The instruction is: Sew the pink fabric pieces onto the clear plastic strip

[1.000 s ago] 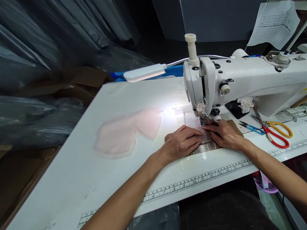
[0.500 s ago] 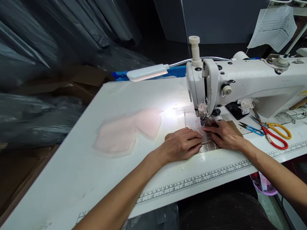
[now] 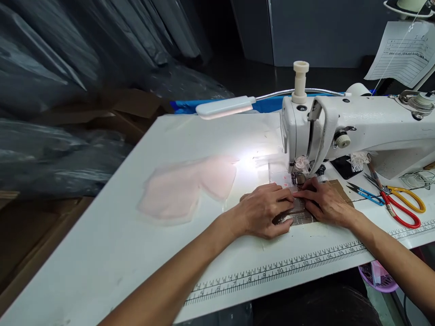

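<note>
The white sewing machine [image 3: 306,122] stands at the right, its presser foot [image 3: 299,178] down over a sheer pale fabric piece [image 3: 280,175] with small pink marks. My left hand [image 3: 267,209] lies palm down on the fabric, left and front of the foot, fingers slightly bent and apart. Close to the foot on its right, my right hand [image 3: 322,201] rests with its index finger stretched left over the fabric and its thumb apart. Both hands partly hide the fabric. Beneath them shows a brownish, shiny plate [image 3: 304,218].
A sheer pink fabric piece [image 3: 186,190] lies flat on the white table [image 3: 112,235]. Blue thread snips [image 3: 365,194] and red-and-yellow-handled scissors [image 3: 394,194] lie right of my right hand. A lamp [image 3: 226,107] lights the table; a printed ruler [image 3: 272,274] runs along the front edge.
The view has shifted, so the machine and table sit further right and slightly lower. My left hand's fingers have spread somewhat; both hands stay on the fabric by the presser foot.
</note>
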`<control>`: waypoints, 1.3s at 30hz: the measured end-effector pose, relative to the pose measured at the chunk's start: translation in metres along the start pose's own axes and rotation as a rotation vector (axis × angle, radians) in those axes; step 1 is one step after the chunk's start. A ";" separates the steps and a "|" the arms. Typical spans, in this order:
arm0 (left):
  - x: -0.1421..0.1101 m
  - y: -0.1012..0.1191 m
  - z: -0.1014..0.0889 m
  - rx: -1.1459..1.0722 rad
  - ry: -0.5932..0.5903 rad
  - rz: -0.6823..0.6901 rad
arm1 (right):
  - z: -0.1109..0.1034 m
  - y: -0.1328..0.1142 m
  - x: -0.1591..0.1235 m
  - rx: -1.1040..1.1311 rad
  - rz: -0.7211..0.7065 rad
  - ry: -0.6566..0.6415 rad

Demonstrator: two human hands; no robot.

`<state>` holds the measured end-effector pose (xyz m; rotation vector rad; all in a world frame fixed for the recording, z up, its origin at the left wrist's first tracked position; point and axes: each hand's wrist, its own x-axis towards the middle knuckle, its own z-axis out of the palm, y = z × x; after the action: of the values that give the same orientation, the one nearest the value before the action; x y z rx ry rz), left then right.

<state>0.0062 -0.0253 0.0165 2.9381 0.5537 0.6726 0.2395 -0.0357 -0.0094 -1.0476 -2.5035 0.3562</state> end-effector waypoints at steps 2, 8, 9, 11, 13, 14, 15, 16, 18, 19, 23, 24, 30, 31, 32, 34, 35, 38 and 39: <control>-0.001 0.000 0.000 0.009 0.002 -0.002 | 0.001 0.000 0.001 -0.015 0.014 -0.013; -0.004 -0.004 0.001 0.024 -0.034 -0.039 | 0.004 0.000 0.006 -0.071 0.054 -0.052; -0.005 -0.004 0.002 0.033 -0.046 -0.048 | 0.004 0.000 0.006 -0.077 0.060 -0.049; -0.005 -0.005 0.003 0.046 -0.072 -0.068 | 0.004 0.000 0.006 -0.078 0.069 -0.041; -0.006 -0.005 0.004 0.054 -0.087 -0.077 | 0.002 -0.001 0.005 -0.066 0.071 -0.030; -0.006 -0.005 0.004 0.059 -0.092 -0.079 | 0.001 -0.002 0.005 -0.057 0.068 -0.025; -0.006 -0.005 0.005 0.066 -0.094 -0.080 | 0.000 -0.003 0.004 -0.050 0.063 -0.022; -0.006 -0.005 0.005 0.075 -0.099 -0.084 | -0.001 -0.004 0.003 -0.045 0.057 -0.019; -0.005 -0.005 0.004 0.087 -0.120 -0.099 | -0.002 -0.004 0.003 -0.042 0.050 -0.014; -0.005 -0.005 0.004 0.091 -0.131 -0.108 | -0.003 -0.004 0.003 -0.043 0.048 -0.013; -0.004 -0.006 0.002 0.103 -0.153 -0.141 | -0.003 -0.003 0.002 -0.047 0.037 -0.019; -0.004 -0.007 0.002 0.106 -0.153 -0.148 | -0.003 -0.003 0.002 -0.049 0.035 -0.022; -0.003 -0.010 0.001 0.103 -0.163 -0.193 | -0.004 -0.004 0.003 -0.091 0.052 -0.054; -0.003 -0.011 0.001 0.103 -0.172 -0.201 | -0.004 -0.005 0.004 -0.095 0.056 -0.060; -0.002 -0.012 0.001 0.106 -0.180 -0.207 | -0.004 -0.005 0.004 -0.097 0.060 -0.064; -0.002 -0.013 0.000 0.115 -0.185 -0.211 | -0.005 -0.006 0.006 -0.095 0.069 -0.075; -0.001 -0.014 0.000 0.120 -0.186 -0.211 | -0.005 -0.007 0.006 -0.092 0.074 -0.081; 0.000 -0.017 0.000 0.135 -0.188 -0.212 | -0.007 -0.008 0.007 -0.047 0.093 -0.089; 0.000 -0.018 0.000 0.143 -0.195 -0.212 | -0.009 -0.007 0.007 -0.018 0.099 -0.084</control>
<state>0.0005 -0.0087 0.0135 2.9672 0.9087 0.3331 0.2345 -0.0350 0.0031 -1.1894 -2.5383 0.4158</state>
